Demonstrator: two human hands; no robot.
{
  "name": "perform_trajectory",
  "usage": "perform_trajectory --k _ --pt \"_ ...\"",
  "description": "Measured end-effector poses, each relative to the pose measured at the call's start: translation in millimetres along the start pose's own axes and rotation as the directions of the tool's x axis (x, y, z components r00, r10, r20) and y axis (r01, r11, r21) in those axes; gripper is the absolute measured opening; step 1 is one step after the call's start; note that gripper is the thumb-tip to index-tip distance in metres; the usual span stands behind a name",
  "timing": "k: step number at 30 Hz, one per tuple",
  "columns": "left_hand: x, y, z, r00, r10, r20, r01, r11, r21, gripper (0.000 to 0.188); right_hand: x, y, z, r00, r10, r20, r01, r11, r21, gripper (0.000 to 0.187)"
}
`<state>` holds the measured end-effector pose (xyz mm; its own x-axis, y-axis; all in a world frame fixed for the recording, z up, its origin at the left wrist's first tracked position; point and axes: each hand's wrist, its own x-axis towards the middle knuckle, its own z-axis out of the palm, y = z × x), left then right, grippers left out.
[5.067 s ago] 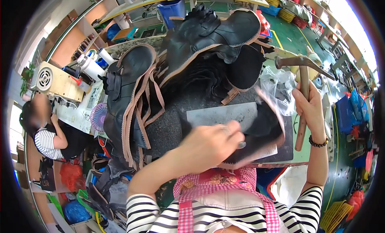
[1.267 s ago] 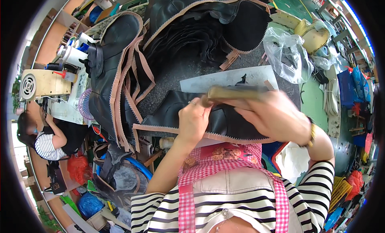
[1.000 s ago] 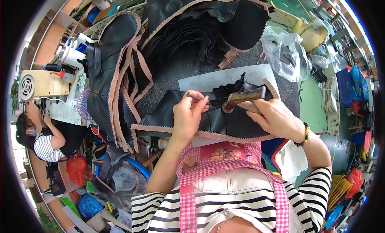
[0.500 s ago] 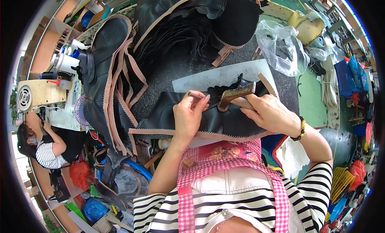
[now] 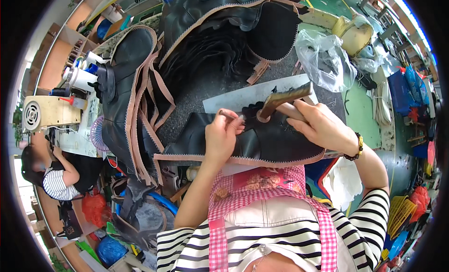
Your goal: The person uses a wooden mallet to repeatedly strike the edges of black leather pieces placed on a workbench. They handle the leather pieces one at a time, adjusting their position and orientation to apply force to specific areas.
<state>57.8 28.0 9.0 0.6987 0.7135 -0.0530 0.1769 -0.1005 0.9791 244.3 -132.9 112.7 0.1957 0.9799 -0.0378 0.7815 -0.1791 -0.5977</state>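
A black leather piece [image 5: 285,143] with a zigzag-cut tan edge lies flat in front of me, partly over a pale sheet [image 5: 234,97]. Above its middle, my right hand [image 5: 322,127] is closed round the handle of a hammer [image 5: 286,100], whose round striking face is turned down near the leather. My left hand [image 5: 220,138] pinches a thin dark rod-shaped tool [image 5: 226,114] just left of the hammer. Most of that tool is hidden by the fingers, so I cannot tell its tip.
Stacked black leather pieces [image 5: 126,85] stand at the left, with a larger heap [image 5: 206,43] at the back. A clear plastic bag [image 5: 322,61] sits at the back right. Farther left are a cream sewing machine [image 5: 51,110], thread cones [image 5: 79,79] and another person [image 5: 63,178].
The right hand and hammer have shifted right, with the hammer head tilting up. The leather's raised right-hand edge has dropped out of sight at the back. My left hand has moved slightly.
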Motion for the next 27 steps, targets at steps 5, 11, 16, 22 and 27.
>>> perform_trajectory --k 5,11,16,22,27 --pt "-1 -1 0 0.999 0.042 0.032 -0.043 0.999 0.019 0.008 -8 0 -1 0.990 0.138 0.022 -0.140 0.985 0.101 0.028" --pt "-7 8 7 0.931 0.358 0.064 -0.352 0.845 0.402 0.009 -14 -58 -32 0.936 -0.004 -0.351 0.090 0.969 0.229 0.022" --pt "-9 1 4 0.971 0.231 0.059 -0.235 0.885 0.402 0.011 -12 -8 -1 1.000 -0.010 -0.018 0.010 1.000 -0.010 0.025" --pt "27 18 -19 0.819 0.428 0.381 -0.551 0.773 0.316 0.011 -52 25 -14 0.838 0.488 -0.242 -0.168 0.654 0.738 0.017" --pt "24 45 -8 0.657 0.477 0.584 -0.709 0.654 0.264 0.016 -62 84 5 0.722 0.636 -0.273 0.046 0.349 0.936 0.023"
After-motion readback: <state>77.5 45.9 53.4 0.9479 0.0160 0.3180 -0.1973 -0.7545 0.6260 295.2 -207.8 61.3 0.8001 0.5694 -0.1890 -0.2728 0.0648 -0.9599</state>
